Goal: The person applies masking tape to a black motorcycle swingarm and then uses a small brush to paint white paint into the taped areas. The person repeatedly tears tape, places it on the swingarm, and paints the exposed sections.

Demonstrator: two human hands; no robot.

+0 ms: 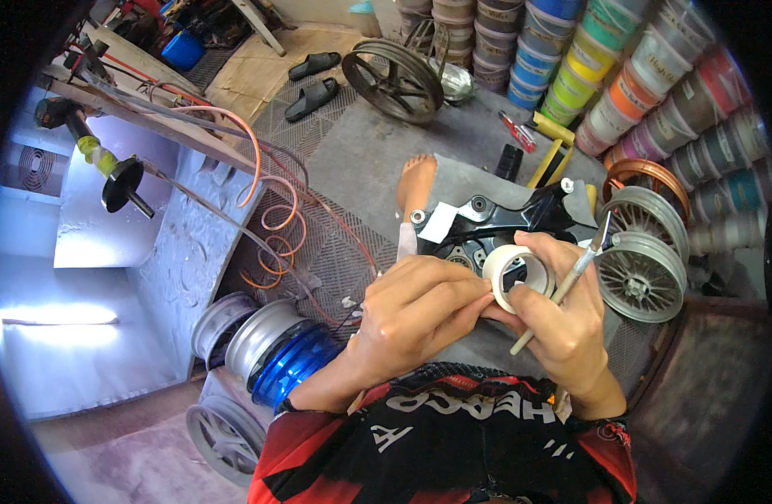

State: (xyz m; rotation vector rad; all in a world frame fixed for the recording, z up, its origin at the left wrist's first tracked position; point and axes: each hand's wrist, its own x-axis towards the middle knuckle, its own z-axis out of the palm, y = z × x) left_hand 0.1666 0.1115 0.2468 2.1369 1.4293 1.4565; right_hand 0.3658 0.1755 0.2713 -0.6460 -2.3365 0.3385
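Observation:
My right hand (571,323) is closed around a cream roll of masking tape (496,270), its thumb inside the ring. That same hand also keeps a craft knife (563,291) between its fingers, the blade pointing up and away. At the roll's left edge, my left hand (424,307) pinches the tape with its fingertips. Beyond the hands lies a glossy black metal part (520,217), resembling a motorcycle swingarm, partly hidden by them. A white piece (439,223) sticks to its left end.
Blue and silver wheel rims (297,357) stand at the left, beside a lit booth (184,227) and a coiled orange hose (289,210). Spoked wheels (642,277) lean at the right. Stacked paint tubs (587,67) line the back; a dark wheel (394,81) and sandals (313,99) lie ahead.

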